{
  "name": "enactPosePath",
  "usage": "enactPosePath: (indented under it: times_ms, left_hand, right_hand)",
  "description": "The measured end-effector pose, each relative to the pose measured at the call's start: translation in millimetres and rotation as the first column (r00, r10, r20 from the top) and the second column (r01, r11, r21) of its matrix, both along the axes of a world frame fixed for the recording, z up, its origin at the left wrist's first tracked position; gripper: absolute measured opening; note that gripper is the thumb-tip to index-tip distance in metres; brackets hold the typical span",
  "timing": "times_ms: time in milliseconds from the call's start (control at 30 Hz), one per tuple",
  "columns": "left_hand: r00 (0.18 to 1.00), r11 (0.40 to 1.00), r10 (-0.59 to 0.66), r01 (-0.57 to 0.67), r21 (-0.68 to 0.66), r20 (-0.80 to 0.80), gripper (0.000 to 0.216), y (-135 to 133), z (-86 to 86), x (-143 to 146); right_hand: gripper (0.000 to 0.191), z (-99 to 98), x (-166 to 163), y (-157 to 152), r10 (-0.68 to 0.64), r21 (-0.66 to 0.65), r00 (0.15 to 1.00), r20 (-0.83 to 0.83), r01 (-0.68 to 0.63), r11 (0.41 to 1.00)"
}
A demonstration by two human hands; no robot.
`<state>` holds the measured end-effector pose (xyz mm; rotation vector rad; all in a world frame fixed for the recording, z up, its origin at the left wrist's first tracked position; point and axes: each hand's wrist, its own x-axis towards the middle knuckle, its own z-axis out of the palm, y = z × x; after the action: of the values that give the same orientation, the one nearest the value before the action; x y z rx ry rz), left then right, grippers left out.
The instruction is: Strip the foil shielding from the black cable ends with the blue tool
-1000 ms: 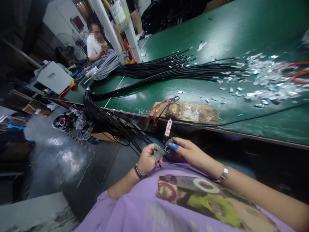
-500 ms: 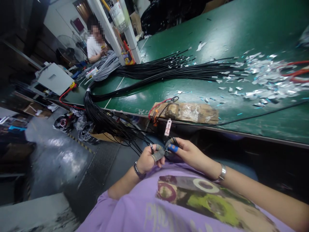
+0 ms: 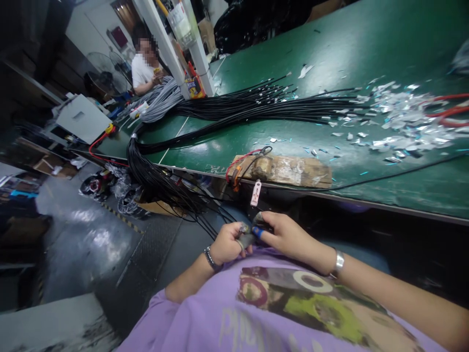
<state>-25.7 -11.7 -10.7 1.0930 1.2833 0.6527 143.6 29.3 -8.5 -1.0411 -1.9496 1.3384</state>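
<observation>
Just below the bench edge, in front of my purple shirt, both my hands meet. My left hand [image 3: 231,240] is closed, with covered fingertips, around the end part of a black cable; the loose black cables [image 3: 200,208] hang down beside it from the bench. My right hand [image 3: 284,233], with grey and blue finger coverings, pinches at the same spot, its fingertips close against those of my left. What lies between the right fingertips is too small to make out. A white tag [image 3: 255,193] hangs just above the hands.
A wooden block [image 3: 300,171] with red and black wires lies on the green bench [image 3: 366,195]'s near edge. Black cable bundles [image 3: 234,115] stretch across it toward foil scraps [image 3: 406,122]. A person [image 3: 144,68] sits beyond the grey cables [image 3: 164,100].
My left hand has turned and shifted slightly to the right, and the black cable between its fingers shows less. My right fingers have changed their pinch a little.
</observation>
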Motion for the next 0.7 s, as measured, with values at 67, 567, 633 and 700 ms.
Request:
enactPosePath:
  times_ms: [67, 567, 633, 700]
  left_hand:
    - [1.0, 1.0, 0.001, -0.001, 0.01, -0.01, 0.043, -1, -0.6, 2]
    - [0.99, 0.985, 0.139, -0.142, 0.098, 0.031, 0.05, 0, 3.9, 7]
    - [0.99, 0.987, 0.134, -0.137, 0.085, 0.044, 0.052, 1, 2.9, 6]
    - [0.994, 0.995, 0.084, -0.088, 0.05, 0.077, 0.054, 4, 2.5, 3]
  right_hand:
    - [0.02, -2.4, -3, 3, -0.068, -0.084, 0.998, 0.001, 0.067, 0.994]
    - [0.044, 6.6, 4, 0, -0.098, -0.342, 0.981, -0.169, 0.035, 0.939]
    - [0.044, 5.4, 4, 0, -0.09, -0.359, 0.979, -0.185, 0.018, 0.933]
    - [0.044, 3.2, 5, 0, -0.071, -0.379, 0.974, -0.215, -0.016, 0.925]
